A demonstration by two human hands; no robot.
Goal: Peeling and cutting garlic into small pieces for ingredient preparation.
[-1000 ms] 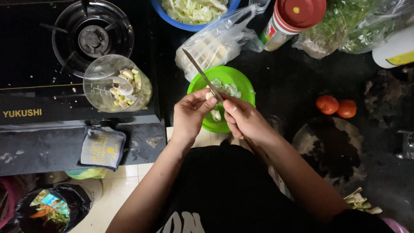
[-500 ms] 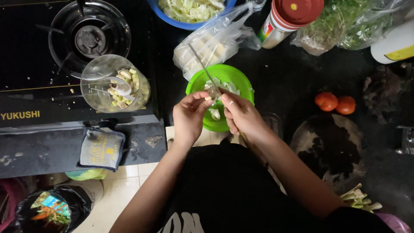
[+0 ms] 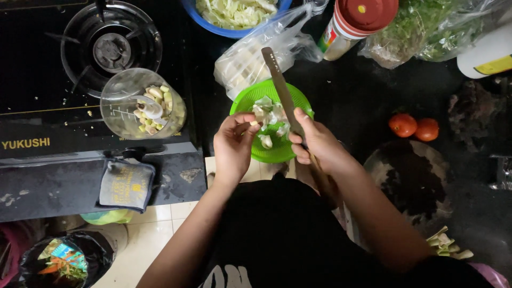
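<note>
My right hand (image 3: 316, 143) grips a long knife (image 3: 280, 88) whose blade points away over a green bowl (image 3: 268, 153). The bowl holds pale cut vegetable pieces (image 3: 269, 114). My left hand (image 3: 233, 146) pinches a small pale piece at its fingertips, right beside the blade and above the bowl's left side. Both hands are close together over the bowl.
A clear jug (image 3: 140, 105) with chopped pieces sits on the gas stove (image 3: 80, 69) at left. A blue bowl of shredded cabbage (image 3: 234, 13), a plastic bag (image 3: 256, 53), a red-lidded jar (image 3: 358, 24) and bagged greens (image 3: 426, 26) stand behind. Two tomatoes (image 3: 414, 127) lie at right.
The knife blade has swung up and away from the piece. My left hand stays over the bowl's left side, still pinching the small piece.
</note>
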